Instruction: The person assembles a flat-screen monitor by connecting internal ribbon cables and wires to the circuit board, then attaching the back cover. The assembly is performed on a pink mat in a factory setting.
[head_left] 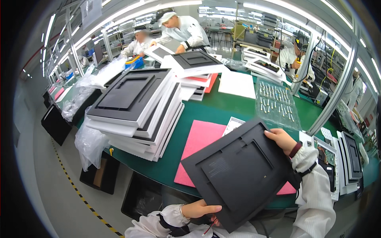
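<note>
A flat black rectangular panel (238, 166), with a raised inner plate and a stepped rim, is held tilted above the table's near edge. My right hand (282, 141) grips its upper right corner, thumb on the face and the other fingers mostly behind. My left hand (200, 208) holds the lower left edge, its thumb lying along the front and its fingertips hidden below. A thin red and black wire (208, 229) hangs beside the left hand. Under the panel lies a pink foam sheet (198, 139), partly covered.
On the left stands a tall stack of white-edged black panels (135, 99). A clear tray (274, 101) of small white-tipped parts sits at the far right. Opened units with a green circuit board (326, 155) lie right. Black bins (145, 196) stand below the edge. Co-workers (184, 29) work across the table.
</note>
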